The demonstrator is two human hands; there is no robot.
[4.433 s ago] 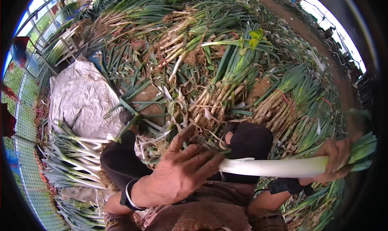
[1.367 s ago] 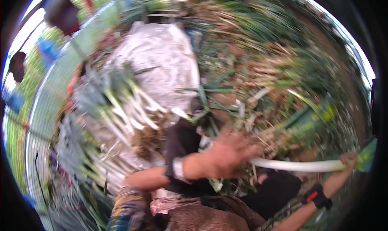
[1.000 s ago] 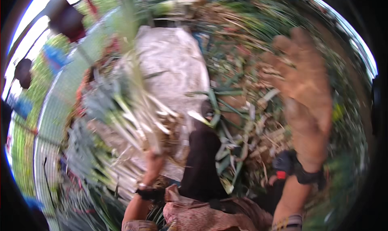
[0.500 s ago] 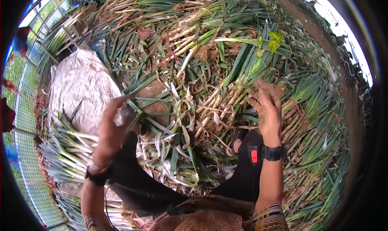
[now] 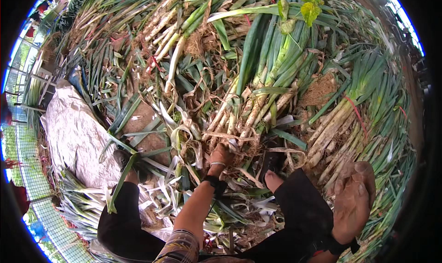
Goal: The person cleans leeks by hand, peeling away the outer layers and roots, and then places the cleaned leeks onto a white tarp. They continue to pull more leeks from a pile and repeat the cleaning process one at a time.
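Note:
My left hand [image 5: 221, 155] reaches down between my knees to the root ends of a pile of long leeks [image 5: 281, 74]. Its fingers are curled closed around the pale lower end of a leek, partly hidden by the hand itself. Dry brown roots and peeled husks lie around the fingers. My right hand [image 5: 352, 203] is raised above my right knee, holding nothing, palm up with its fingers loosely apart. Just beyond it lies a bundle of leeks [image 5: 334, 129] tied with a red band.
A whitish woven sack [image 5: 80, 134] lies at the left, with cleaned white-stemmed leeks [image 5: 87, 198] below it. Stripped leaves and husks [image 5: 161, 194] cover the ground between my feet. More leeks spread along the back and right. Green netting [image 5: 34, 180] stands at the left edge.
My left hand has moved from beside the sack rightward to the leek roots and closed. My right hand has drawn back toward my right knee. The whole view has shifted.

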